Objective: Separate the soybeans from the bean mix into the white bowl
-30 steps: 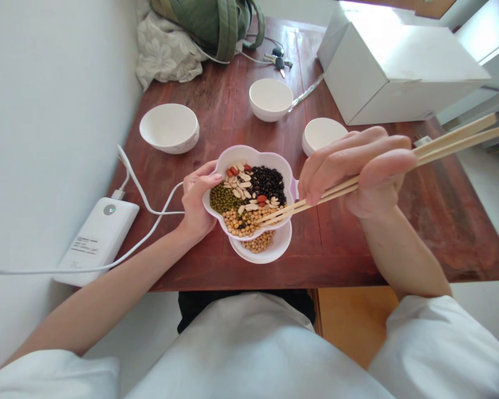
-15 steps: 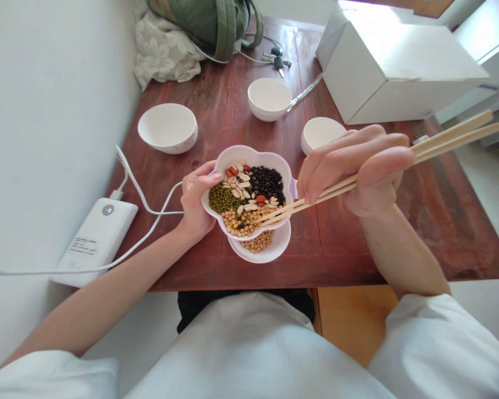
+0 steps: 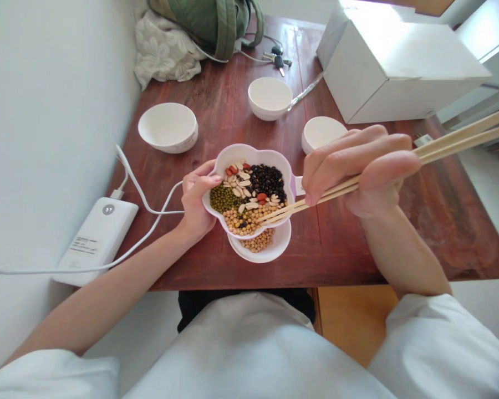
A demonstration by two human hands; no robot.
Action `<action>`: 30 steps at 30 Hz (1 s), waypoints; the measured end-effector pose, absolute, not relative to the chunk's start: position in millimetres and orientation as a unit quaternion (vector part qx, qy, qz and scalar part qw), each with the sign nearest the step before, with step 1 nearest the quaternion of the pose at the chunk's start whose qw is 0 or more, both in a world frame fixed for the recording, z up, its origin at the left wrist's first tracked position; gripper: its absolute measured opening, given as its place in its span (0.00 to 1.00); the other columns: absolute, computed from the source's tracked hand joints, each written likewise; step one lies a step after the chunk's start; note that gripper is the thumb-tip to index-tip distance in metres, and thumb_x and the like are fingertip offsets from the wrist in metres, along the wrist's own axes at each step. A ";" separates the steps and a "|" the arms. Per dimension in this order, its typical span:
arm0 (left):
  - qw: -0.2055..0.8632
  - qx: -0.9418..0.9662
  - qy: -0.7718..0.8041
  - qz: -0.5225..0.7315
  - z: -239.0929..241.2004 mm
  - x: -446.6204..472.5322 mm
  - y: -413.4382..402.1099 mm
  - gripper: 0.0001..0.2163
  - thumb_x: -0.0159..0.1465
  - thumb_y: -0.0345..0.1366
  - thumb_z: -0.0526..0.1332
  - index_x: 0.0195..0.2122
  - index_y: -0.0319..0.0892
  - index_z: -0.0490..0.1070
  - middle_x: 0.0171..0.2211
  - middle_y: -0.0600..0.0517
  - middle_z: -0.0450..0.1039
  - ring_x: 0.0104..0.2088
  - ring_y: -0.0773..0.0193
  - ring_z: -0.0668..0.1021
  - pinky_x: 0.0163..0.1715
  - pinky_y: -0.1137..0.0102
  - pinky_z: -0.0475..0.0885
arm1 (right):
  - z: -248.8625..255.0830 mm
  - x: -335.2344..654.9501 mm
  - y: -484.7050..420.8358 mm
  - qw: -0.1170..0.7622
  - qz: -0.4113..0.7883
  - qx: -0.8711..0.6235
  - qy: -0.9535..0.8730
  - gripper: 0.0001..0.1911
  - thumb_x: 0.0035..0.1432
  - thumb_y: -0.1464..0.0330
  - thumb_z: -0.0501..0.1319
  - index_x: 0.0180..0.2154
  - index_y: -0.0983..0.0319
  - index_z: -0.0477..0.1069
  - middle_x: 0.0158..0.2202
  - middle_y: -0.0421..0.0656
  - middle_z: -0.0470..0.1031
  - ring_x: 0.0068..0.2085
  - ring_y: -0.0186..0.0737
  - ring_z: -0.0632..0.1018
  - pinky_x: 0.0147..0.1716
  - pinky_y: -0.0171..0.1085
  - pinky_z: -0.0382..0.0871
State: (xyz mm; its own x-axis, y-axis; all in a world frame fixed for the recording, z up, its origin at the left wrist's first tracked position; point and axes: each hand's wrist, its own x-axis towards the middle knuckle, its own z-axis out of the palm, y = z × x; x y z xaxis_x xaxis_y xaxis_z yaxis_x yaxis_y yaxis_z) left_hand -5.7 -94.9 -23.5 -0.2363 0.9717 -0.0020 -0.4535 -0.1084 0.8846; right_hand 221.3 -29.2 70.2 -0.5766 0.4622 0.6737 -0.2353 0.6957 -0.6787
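Apparent picking step: at the desk's [image 3: 336,255] near middle, the left-hand grip [image 3: 198,199] pinches the lobed dish [image 3: 274,156]; the right-hand grip [image 3: 360,169] holds chopsticks [image 3: 336,192], tips among tan beans [image 3: 235,220]. A pick would require closing the tips.

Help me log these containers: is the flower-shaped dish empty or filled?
Filled, not brimming: black beans, green beans, yellow beans and peanuts spread across the dish, with its bare sides showing above them.

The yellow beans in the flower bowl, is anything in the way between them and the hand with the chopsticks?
Nothing visible blocks the way. The right hand holds the chopsticks, which slant over the rim of the flower-shaped bowl. Their tips are right at the yellow beans.
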 end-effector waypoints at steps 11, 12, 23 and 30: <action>0.532 0.311 0.398 0.680 -22.8 -5.3 -94.0 0.13 0.53 0.35 0.65 0.37 0.40 0.86 0.30 0.48 0.82 0.30 0.57 0.81 0.28 0.67 0.75 | 67.9 222.0 -29.2 0.457 0.377 -0.051 -0.804 0.38 0.78 0.50 0.50 0.22 0.64 0.77 0.23 0.42 0.78 0.25 0.30 0.80 0.23 0.29 0.68; 0.533 0.310 0.401 0.678 -23.0 -5.4 -94.1 0.14 0.53 0.35 0.65 0.38 0.40 0.87 0.30 0.48 0.83 0.29 0.57 0.81 0.29 0.67 0.75 | 67.7 221.7 -28.5 0.462 0.378 -0.045 -0.801 0.38 0.78 0.51 0.50 0.22 0.65 0.77 0.23 0.42 0.78 0.25 0.29 0.79 0.23 0.29 0.68; 0.531 0.308 0.408 0.676 -20.3 -5.0 -94.0 0.10 0.52 0.35 0.65 0.34 0.42 0.85 0.29 0.49 0.81 0.31 0.55 0.82 0.28 0.67 0.76 | 80.4 205.1 -3.3 0.364 0.369 0.026 -0.855 0.33 0.76 0.47 0.50 0.41 0.65 0.82 0.31 0.43 0.79 0.33 0.33 0.83 0.30 0.30 0.76; 0.534 0.304 0.410 0.675 -19.3 -4.4 -94.7 0.09 0.52 0.35 0.66 0.32 0.42 0.83 0.28 0.49 0.80 0.31 0.55 0.82 0.27 0.67 0.76 | 69.6 220.2 -23.1 0.420 0.403 0.002 -0.813 0.32 0.78 0.52 0.49 0.32 0.65 0.80 0.28 0.41 0.77 0.30 0.29 0.80 0.27 0.28 0.70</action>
State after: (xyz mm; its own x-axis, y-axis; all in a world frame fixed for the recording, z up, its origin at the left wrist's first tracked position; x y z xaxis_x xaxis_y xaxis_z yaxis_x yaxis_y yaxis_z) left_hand -4.4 -94.7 -19.3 -0.2459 0.9689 -0.0270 -0.4711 -0.0952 0.8769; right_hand 220.2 -23.1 69.6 -0.6472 0.3353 0.6846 -0.3415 0.6754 -0.6536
